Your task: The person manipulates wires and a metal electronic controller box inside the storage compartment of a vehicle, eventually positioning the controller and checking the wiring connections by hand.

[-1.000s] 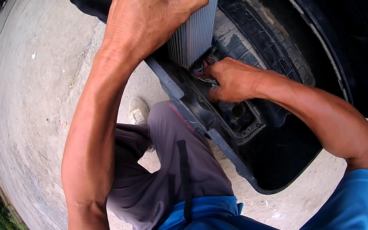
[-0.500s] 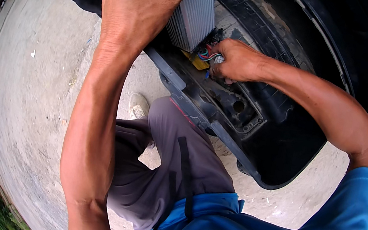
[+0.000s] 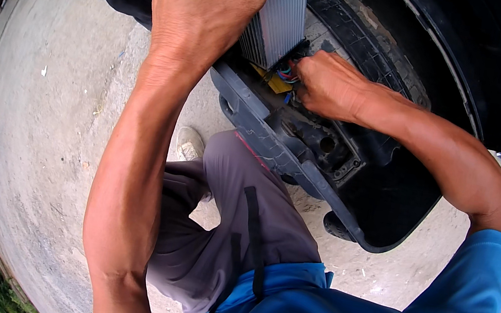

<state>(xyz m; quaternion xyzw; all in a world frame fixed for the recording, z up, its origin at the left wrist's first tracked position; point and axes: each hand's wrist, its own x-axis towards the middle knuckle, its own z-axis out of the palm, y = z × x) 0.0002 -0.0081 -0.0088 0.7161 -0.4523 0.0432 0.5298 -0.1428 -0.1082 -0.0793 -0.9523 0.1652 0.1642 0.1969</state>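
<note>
My left hand (image 3: 204, 11) is closed around the upper end of a silver finned metal box (image 3: 286, 21), thumb across its top edge. The box stands tilted above the open black plastic compartment (image 3: 381, 200). From its lower end comes a bunch of coloured wires (image 3: 286, 72), red, green and blue among them. My right hand (image 3: 330, 85) is closed on these wires close to the box; its fingertips are turned away and mostly hidden. A yellow piece (image 3: 275, 84) lies under the box's lower corner, with a small blue bit (image 3: 287, 98) beside it.
The compartment's thick black rim (image 3: 250, 114) runs next to my knee (image 3: 231, 153). Inside is a moulded recess with a round hole (image 3: 327, 145). Dark bodywork curves along the upper right. Pale concrete ground (image 3: 50, 98) spreads out on the left.
My left hand and the finned box have shifted slightly right. My right hand has rolled over, hiding a pale connector that showed in its fingers. The compartment has shifted a little.
</note>
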